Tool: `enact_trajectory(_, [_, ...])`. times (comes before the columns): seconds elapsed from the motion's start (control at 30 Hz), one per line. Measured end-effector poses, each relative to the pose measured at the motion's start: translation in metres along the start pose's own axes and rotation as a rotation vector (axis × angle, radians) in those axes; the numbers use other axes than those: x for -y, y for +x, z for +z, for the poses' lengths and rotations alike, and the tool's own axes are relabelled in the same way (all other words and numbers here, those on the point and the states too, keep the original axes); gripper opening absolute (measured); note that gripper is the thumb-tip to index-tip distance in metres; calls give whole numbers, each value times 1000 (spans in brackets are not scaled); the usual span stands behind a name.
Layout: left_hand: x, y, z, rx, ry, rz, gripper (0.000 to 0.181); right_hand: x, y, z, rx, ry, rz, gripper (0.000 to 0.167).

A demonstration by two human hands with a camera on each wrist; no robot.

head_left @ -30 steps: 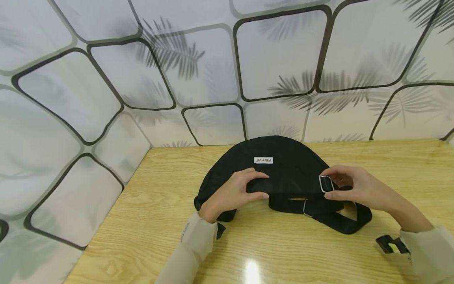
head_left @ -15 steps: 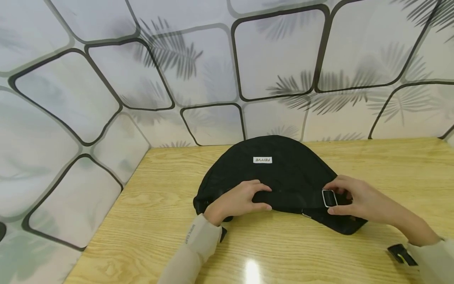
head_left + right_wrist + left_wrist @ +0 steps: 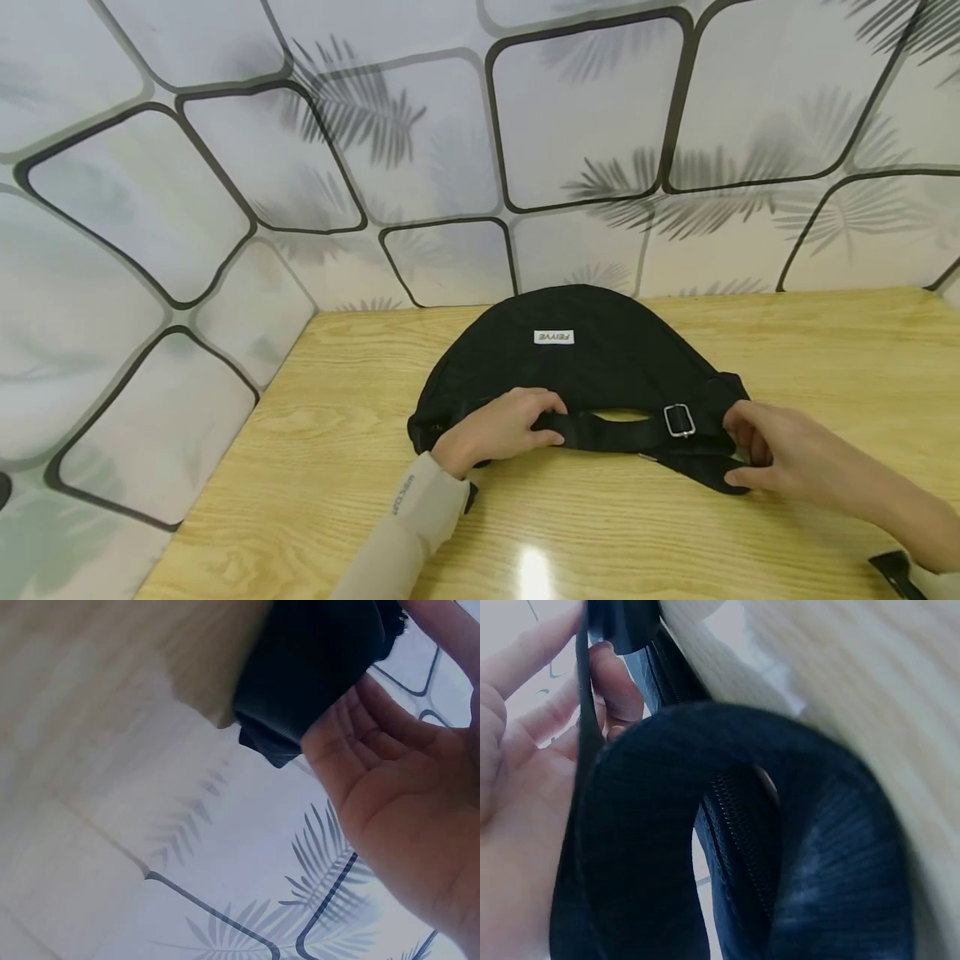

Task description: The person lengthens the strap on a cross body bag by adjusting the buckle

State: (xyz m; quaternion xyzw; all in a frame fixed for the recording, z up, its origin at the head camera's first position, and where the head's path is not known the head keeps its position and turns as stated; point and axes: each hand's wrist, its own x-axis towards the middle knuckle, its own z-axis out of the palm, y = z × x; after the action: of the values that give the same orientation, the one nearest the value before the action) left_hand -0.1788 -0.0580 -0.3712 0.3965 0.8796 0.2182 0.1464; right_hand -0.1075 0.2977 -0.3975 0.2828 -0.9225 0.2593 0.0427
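A black half-moon bag (image 3: 592, 358) lies flat on the table, its white label (image 3: 553, 337) upside down. Along its straight lower edge runs a wide black strap (image 3: 615, 433) with a square metal slider buckle (image 3: 679, 421). My left hand (image 3: 502, 425) holds the strap between thumb and fingers near the bag's lower left. At the lower right, the folded end of the strap is pinched by my right hand (image 3: 780, 450), just right of the buckle. A strap loop (image 3: 641, 825) and a zip (image 3: 739, 840) show close up in the left wrist view.
The wooden table (image 3: 300, 450) meets a patterned wall covering (image 3: 592, 125) right behind the bag and at the left. A dark band (image 3: 896, 575) is at my right cuff.
My right hand has let go of the slider buckle and moved right and down to the strap's folded end. The strap now lies straighter along the bag's edge. The left hand has moved down slightly.
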Motion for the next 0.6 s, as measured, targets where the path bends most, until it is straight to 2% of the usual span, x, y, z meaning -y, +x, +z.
enact_trajectory(0.1, [1,-2,0,-9,3,19,21,-2,-4,2,-9,-12,-19,44])
enact_trajectory(0.2, [2,-4,-1,-10,8,37,16,-5,-5,4,-20,-93,-70,45])
enact_trajectory(0.33, [6,-9,-2,-10,52,62,6,-9,-4,4,-8,-196,-103,37])
enact_trajectory(0.5, [11,-16,-2,-15,89,63,7,-23,-4,2,-87,-175,-236,42])
enact_trajectory(0.6, [13,-20,-3,-10,112,52,6,-32,-6,-2,-79,-134,-272,42])
